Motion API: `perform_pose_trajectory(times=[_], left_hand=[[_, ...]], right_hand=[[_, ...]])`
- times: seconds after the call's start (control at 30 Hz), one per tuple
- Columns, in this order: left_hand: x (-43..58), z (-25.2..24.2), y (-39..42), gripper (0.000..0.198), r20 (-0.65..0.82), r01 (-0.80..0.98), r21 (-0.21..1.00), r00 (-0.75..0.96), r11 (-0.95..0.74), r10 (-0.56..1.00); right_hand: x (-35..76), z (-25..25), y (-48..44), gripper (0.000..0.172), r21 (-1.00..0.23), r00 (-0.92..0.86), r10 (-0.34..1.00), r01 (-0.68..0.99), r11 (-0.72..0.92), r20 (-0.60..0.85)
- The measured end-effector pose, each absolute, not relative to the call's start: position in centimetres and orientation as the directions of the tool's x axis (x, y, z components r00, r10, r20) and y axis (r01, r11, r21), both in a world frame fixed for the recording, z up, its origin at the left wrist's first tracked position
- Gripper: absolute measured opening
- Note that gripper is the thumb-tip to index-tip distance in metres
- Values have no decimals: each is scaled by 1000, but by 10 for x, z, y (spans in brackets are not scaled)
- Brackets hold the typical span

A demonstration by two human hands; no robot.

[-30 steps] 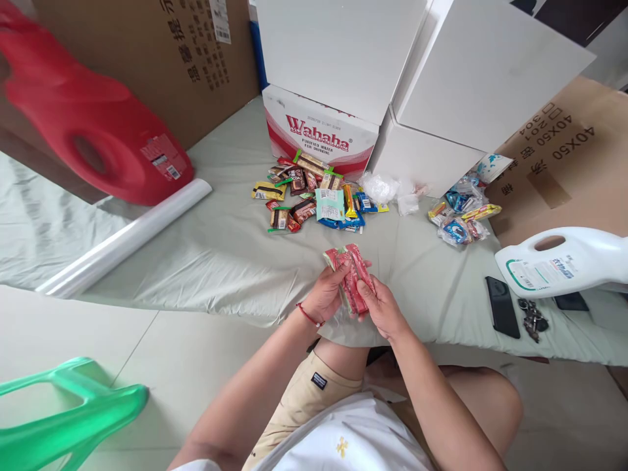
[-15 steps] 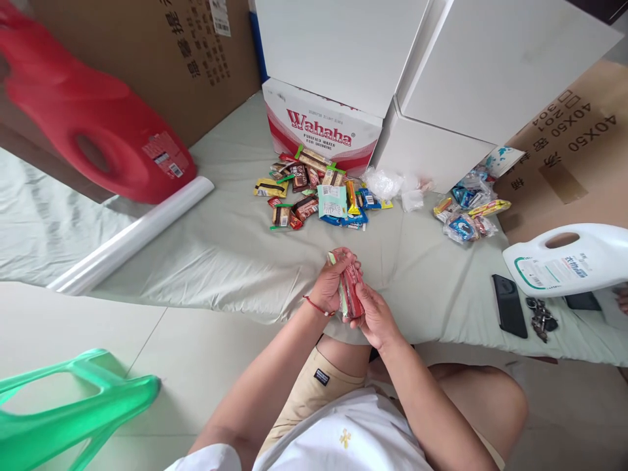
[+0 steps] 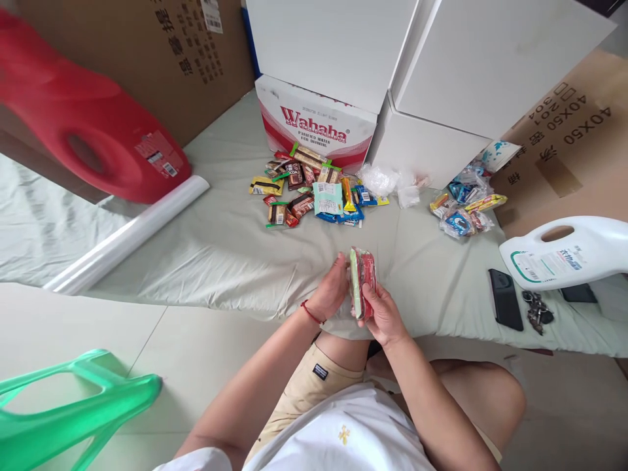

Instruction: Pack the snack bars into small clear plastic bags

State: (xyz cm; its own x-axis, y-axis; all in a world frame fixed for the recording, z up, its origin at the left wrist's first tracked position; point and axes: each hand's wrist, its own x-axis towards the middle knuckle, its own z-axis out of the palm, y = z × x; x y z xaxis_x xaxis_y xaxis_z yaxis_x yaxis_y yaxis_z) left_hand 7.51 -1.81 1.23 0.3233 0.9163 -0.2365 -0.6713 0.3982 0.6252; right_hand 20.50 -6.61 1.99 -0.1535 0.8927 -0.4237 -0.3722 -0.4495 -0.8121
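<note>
The right hand (image 3: 384, 315) grips the red packet (image 3: 367, 278) from its lower right, thumb laid across the front. Just left of the packet, the left hand (image 3: 330, 291) points its fingers forward; from here I can't tell whether they touch it. Both forearms (image 3: 260, 373) slant inward toward the packet.

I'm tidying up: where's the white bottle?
In the head view, the white bottle lies on its side at the far right, between the cardboard box and the black phone.
</note>
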Motion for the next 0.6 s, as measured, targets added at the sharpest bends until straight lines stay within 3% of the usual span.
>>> perform_pose_trajectory(times=[0.13, 0.23, 0.4, 0.5, 0.6], left_hand=[[63, 14, -13, 56, -333, -693, 636, 148, 338, 931], [61, 24, -17, 55, -322, -668, 693, 47, 269, 945], [83, 31, -39, 47, -183, -533, 818, 116, 217, 976], [95, 22, -45, 31, -267, -507, 830, 6, 233, 964], [98, 17, -43, 32, -291, -601, 763, 7, 237, 957]], right_hand=[[215, 25, -67, 54, -722, -249, 855, -460, -517, -454], [213, 23, -69, 54, -765, -187, 874, -425, -483, -448], [202, 13, -69, 51, -959, -25, 964, -104, -265, -264], [204, 12, -67, 46, -970, -54, 975, 119, -210, -217], [211, 14, -66, 42, -961, -110, 969, 192, -198, -221]])
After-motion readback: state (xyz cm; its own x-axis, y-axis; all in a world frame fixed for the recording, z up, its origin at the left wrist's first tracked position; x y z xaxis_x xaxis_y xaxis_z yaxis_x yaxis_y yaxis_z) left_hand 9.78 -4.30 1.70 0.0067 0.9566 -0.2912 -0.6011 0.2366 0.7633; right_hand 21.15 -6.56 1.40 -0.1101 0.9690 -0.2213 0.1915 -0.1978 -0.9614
